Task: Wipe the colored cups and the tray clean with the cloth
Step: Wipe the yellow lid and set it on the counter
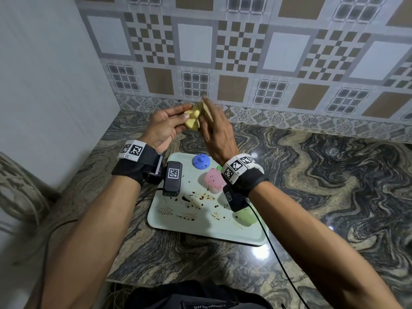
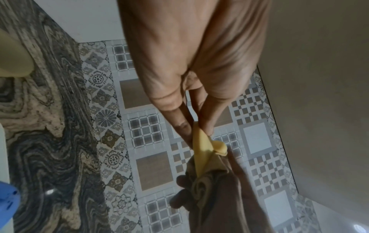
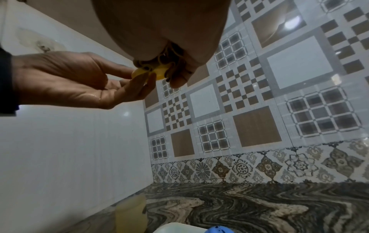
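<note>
My left hand (image 1: 185, 113) pinches a small yellow cup (image 1: 192, 121) between thumb and fingers, raised above the counter near the back wall. My right hand (image 1: 211, 121) grips a bunched tan cloth (image 1: 206, 107) and presses it against that cup. The left wrist view shows the yellow cup (image 2: 201, 151) running into the cloth (image 2: 205, 186). Below my hands lies a pale tray (image 1: 178, 221) with dark stains (image 1: 194, 199). On it sit a blue cup (image 1: 201, 161), a speckled pink cup (image 1: 214, 179) and a green cup (image 1: 245, 216), partly hidden by my right wrist.
The tray rests on a marble-patterned counter (image 1: 312, 175) in a corner, between the patterned tile wall behind and a white wall on the left. A pale yellow cup (image 3: 130, 214) stands on the counter left of the tray. Black cables hang from both wrists.
</note>
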